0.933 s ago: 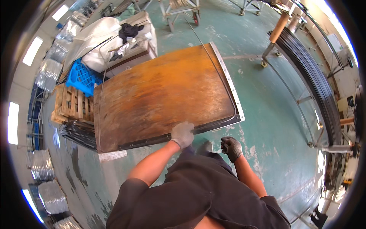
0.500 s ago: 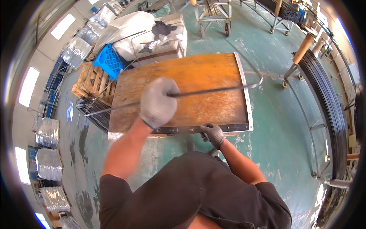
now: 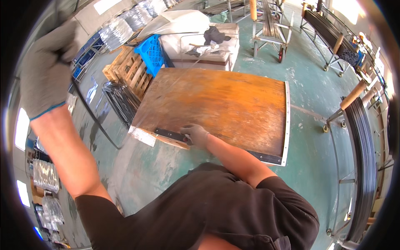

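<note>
My left hand (image 3: 50, 66), in a grey glove, is raised at the far upper left. It is closed around a thin dark metal rod (image 3: 93, 116), whose lower part slants down beside the workbench. Motion blur hides the rod's upper part. In the middle stands the workbench (image 3: 233, 104), its worn wooden top edged with metal strips. Over the dark strip (image 3: 167, 133) on its near edge lies my right hand (image 3: 196, 135), also gloved. Its fingers are curled in, and whatever they may hold is too small or hidden to tell.
Thin dark bars (image 3: 121, 102) are stacked left of the bench, near a wooden pallet (image 3: 129, 68) and a blue crate (image 3: 150, 54). A covered white bulk (image 3: 179, 43) stands behind. Wheeled racks hold long bars at the back (image 3: 271, 33) and right (image 3: 358, 137).
My left hand has swung up and left, carrying the rod off from above the bench. My right hand has shifted left along the near edge. The whole view has turned left.
</note>
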{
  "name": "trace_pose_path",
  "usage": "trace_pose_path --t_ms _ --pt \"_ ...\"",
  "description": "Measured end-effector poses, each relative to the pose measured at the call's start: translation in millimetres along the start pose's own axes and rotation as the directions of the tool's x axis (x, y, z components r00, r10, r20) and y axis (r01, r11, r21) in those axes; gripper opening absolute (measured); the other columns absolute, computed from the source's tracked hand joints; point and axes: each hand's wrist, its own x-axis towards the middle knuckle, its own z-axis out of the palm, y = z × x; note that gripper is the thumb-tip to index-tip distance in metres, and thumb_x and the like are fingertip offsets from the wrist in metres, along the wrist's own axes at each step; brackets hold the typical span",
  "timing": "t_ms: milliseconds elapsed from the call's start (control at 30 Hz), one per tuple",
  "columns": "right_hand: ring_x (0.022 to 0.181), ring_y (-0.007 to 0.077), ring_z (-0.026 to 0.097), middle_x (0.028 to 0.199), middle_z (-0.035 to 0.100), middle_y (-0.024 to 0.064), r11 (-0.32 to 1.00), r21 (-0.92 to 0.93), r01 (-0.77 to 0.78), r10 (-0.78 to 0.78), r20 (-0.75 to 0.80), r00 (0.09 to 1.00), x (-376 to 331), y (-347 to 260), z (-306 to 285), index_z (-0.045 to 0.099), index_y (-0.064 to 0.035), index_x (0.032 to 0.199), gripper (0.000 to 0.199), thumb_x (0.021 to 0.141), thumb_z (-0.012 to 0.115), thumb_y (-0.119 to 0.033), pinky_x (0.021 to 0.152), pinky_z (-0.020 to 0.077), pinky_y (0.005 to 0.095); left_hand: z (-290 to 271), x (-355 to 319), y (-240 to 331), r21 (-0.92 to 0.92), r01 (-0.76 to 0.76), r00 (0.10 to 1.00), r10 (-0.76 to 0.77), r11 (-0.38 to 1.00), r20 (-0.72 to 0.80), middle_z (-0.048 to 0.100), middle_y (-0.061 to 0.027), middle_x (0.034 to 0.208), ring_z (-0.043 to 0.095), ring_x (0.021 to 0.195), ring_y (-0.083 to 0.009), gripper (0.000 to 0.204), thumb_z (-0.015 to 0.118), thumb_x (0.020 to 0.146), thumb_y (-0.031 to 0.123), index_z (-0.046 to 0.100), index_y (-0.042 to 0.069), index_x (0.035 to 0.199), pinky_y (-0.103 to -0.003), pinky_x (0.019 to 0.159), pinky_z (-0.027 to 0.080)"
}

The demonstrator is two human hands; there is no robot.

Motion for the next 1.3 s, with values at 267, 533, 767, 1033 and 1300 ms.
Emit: trace_pose_path --t_ms 267,533,767,1033,1300 --pt "0.080 0.0212 0.070 0.107 0.073 0.0070 0.927 0.347 -0.146 0.078 0.203 0.976 68.4 19.2 18.4 0.065 -0.0105 0.148 0.047 0.108 0.077 -0.032 0.061 0.0534 0.0375 -149.7 -47.6 -78.8 -0.295 0.097 0.894 -0.213 0.951 -0.394 0.038 0.0028 0.080 0.031 0.067 -0.0082 0.007 0.066 0.108 -0.001 0.062 0.001 0.112 -0.025 0.058 0.024" --pt "0.109 0.0302 0.080 0.112 0.084 0.0167 0.701 -0.653 -0.286 -0.116 -0.501 0.858 44.6 12.9 -41.0 0.083 -0.0059 0.115 0.041 0.087 0.085 -0.037 0.096 0.0615 0.0424 -175.1 -107.5 -233.9 -0.430 0.275 0.668 -0.493 0.860 -0.558 0.026 0.0065 0.069 0.022 0.056 -0.0072 0.014 0.064 0.104 -0.005 0.055 0.005 0.103 -0.027 0.053 0.019" --pt "0.125 0.0379 0.076 0.124 0.080 0.0253 0.618 -0.500 -0.607 -0.026 -0.784 0.620 -49.9 66.1 -83.3 0.077 -0.0039 0.130 0.056 0.089 0.083 -0.042 0.109 0.0573 0.0476 -151.6 -135.5 -370.3 -0.428 0.467 0.681 -0.623 0.774 -0.384 0.024 0.0058 0.071 0.024 0.058 -0.0077 0.028 0.052 0.102 -0.008 0.043 0.009 0.083 -0.029 0.053 0.021" --pt "0.111 0.0333 0.081 0.114 0.084 0.0200 0.661 -0.459 -0.594 -0.053 -0.817 0.574 -104.5 71.6 -151.6 0.085 -0.0086 0.122 0.041 0.083 0.083 -0.022 0.099 0.0607 0.0429 -80.1 -170.6 -415.7 -0.454 0.637 0.439 -0.777 0.623 -0.451 0.033 0.0041 0.070 0.033 0.058 -0.0103 0.029 0.056 0.099 -0.003 0.043 0.010 0.076 -0.028 0.054 0.027" --pt "0.105 0.0355 0.081 0.107 0.083 0.0196 0.608 -0.401 -0.685 -0.211 -0.914 0.348 -233.2 65.2 -216.8 0.084 -0.0078 0.112 0.031 0.082 0.083 -0.014 0.095 0.0611 0.0433 -6.6 -311.7 -532.6 -0.018 0.741 0.662 -0.735 0.671 -0.146 0.043 -0.0013 0.068 0.046 0.060 -0.0149 0.030 0.061 0.101 0.003 0.048 0.009 0.074 -0.032 0.056 0.037"
